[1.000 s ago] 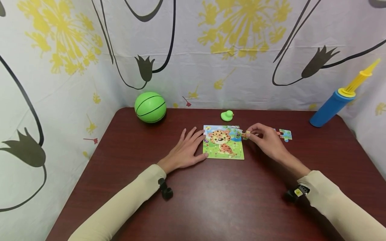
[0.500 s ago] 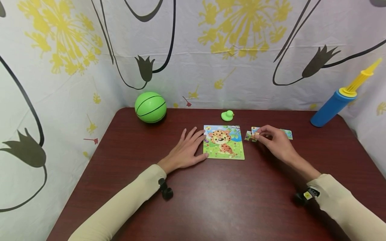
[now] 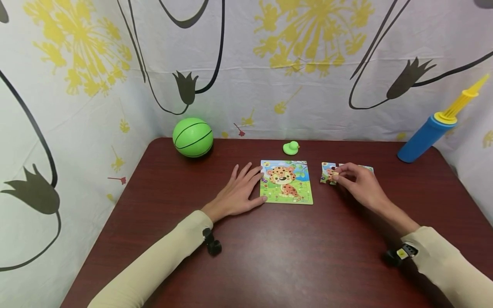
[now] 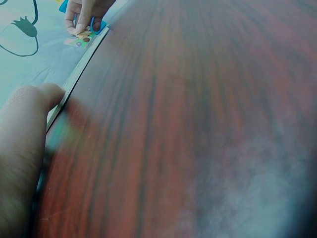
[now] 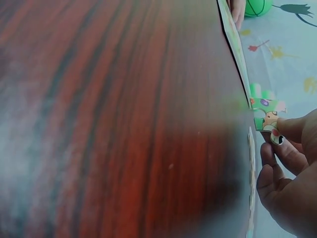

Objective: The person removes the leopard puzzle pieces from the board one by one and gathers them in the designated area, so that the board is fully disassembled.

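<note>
A square puzzle board (image 3: 286, 182) with a spotted leopard cub on a green and blue scene lies flat on the table. My left hand (image 3: 238, 190) rests at its left side, fingers spread, with the fingertips and thumb at the board's edge. To the right of the board, my right hand (image 3: 361, 185) pinches a small jigsaw piece (image 5: 267, 116) between thumb and fingers. In the head view that piece overlaps another jigsaw piece (image 3: 327, 166) on the table. More puzzle pieces (image 3: 367, 167) lie behind the right hand, which partly hides them.
A green toy duck (image 3: 291, 148) sits behind the board. At the back left is a green ball (image 3: 193, 137) with black lines. A blue and yellow hand pump (image 3: 427, 139) leans at the back right, near the patterned cloth (image 3: 319, 111).
My right hand has moved right, carrying the pinched jigsaw piece from the board's right edge to the loose pieces. My left hand has stayed in place.
</note>
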Motion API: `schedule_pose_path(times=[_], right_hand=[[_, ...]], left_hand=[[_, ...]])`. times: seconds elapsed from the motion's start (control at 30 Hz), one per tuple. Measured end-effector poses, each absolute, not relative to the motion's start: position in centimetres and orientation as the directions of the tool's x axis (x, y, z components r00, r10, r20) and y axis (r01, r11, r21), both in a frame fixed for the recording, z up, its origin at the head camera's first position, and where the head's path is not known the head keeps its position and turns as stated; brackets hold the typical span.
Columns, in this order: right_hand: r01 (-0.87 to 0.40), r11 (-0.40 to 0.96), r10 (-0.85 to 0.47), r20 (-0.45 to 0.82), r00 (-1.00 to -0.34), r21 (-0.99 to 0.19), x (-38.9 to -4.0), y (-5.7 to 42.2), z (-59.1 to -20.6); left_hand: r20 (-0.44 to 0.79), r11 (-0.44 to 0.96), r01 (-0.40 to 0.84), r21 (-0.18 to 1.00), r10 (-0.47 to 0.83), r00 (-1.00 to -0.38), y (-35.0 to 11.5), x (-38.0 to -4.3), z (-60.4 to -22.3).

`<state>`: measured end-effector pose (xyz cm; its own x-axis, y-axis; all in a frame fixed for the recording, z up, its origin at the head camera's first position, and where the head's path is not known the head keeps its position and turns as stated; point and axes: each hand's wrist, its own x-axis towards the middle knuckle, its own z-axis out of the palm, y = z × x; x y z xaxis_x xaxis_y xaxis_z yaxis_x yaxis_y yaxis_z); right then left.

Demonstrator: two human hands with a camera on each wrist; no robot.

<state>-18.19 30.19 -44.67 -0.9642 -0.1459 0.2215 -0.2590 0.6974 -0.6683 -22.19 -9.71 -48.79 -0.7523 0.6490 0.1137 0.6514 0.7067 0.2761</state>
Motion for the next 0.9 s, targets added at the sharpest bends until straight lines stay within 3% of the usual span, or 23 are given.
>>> schedule_pose_path(times=[0.6,0.9], right_hand=[[-0.263,0.709,-0.172,0.202,-0.964,-0.654,-17.8,31.3,-45.9],[-0.258,0.763,-0.183,0.185,-0.966,-0.593,-18.0,31.2,-46.1]], left_hand=[[0.102,0.712,0.647,0.274,0.647,-0.755,-9.7,-22.2,-48.7],[0.097,0.712,0.643,0.281,0.646,-0.757,-9.7,-22.1,-48.6]])
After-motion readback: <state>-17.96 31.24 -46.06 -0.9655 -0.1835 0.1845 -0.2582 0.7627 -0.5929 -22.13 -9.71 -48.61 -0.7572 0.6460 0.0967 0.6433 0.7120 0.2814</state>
